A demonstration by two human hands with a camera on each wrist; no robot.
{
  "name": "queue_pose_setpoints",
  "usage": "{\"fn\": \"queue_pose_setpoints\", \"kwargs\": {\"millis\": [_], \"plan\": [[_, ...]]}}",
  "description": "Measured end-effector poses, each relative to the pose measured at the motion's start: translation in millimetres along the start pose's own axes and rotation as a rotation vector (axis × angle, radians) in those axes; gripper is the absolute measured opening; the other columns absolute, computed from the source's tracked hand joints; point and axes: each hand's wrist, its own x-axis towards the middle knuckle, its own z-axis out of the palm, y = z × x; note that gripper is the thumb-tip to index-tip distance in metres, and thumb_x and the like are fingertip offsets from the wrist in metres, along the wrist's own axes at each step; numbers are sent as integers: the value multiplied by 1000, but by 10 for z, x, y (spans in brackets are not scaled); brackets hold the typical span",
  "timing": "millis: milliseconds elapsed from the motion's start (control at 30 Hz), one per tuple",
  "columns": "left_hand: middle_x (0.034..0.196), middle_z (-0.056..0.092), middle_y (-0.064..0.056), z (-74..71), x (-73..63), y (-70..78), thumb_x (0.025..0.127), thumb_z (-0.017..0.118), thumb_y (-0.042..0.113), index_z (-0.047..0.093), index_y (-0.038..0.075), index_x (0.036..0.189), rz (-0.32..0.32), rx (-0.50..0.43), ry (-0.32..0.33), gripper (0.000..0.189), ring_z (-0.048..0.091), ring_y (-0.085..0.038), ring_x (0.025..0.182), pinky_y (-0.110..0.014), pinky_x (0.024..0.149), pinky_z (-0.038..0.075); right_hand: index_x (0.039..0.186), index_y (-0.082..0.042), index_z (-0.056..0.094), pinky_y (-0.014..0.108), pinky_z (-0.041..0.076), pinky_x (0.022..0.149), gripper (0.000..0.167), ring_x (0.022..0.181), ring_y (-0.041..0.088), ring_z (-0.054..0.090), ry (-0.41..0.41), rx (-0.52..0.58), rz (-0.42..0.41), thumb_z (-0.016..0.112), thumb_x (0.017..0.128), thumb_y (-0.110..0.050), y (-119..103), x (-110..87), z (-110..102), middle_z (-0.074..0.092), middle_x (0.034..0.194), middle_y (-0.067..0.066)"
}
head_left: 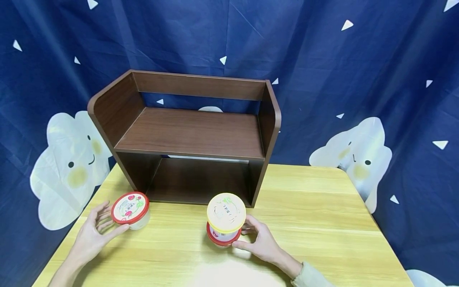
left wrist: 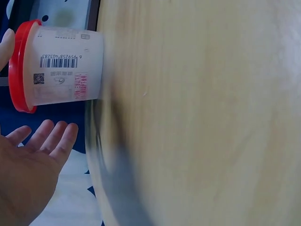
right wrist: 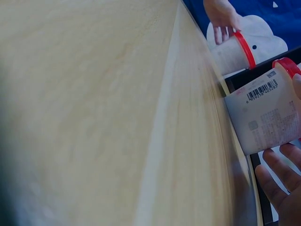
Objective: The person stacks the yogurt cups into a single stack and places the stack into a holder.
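Observation:
A round tub with a red lid point(head_left: 130, 207) and fruit pictures on top stands on the table at left. My left hand point(head_left: 90, 235) is beside it, thumb and fingers spread; the left wrist view has a gap between the fingers and the white tub wall point(left wrist: 66, 66). Near the middle, a yellow-lidded tub point(head_left: 226, 213) sits on a second red-lidded tub point(head_left: 217, 236). My right hand point(head_left: 263, 242) is at the right side of this stack, thumb by the lower lid. In the right wrist view, loosely extended fingers point(right wrist: 277, 174) lie close to the lower tub; contact is unclear.
A dark brown two-tier shelf point(head_left: 193, 131) stands behind the tubs at the back of the wooden table point(head_left: 315, 223). Behind it hangs a dark blue curtain point(head_left: 305, 48) with white clouds and triangles.

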Motion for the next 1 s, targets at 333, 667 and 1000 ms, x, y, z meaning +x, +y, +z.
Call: {"fn": "queue_pose_setpoints", "kwargs": {"millis": [333,667,1000], "plan": [[151,40,-28,50,18,-28,89,86,15,20,-7,162,-44,10,-13,101,39,30,104,5,84,45,136,-15,63,35,63,90,61,108,6,71,0,0,-2,91,82,-13,6,-1,1,78,121,8],[144,47,-23,78,30,-23,88,87,17,22,-5,162,-57,24,-18,100,41,29,102,4,82,46,137,-15,62,36,64,90,63,107,5,71,-1,-4,-3,91,81,-13,18,-2,2,78,121,8],[137,52,-9,85,44,18,89,87,24,25,-5,160,-62,32,-13,99,44,25,101,3,82,47,138,-15,62,35,64,90,64,108,7,72,-2,-2,5,91,82,-14,8,-1,-2,78,122,9]]}}
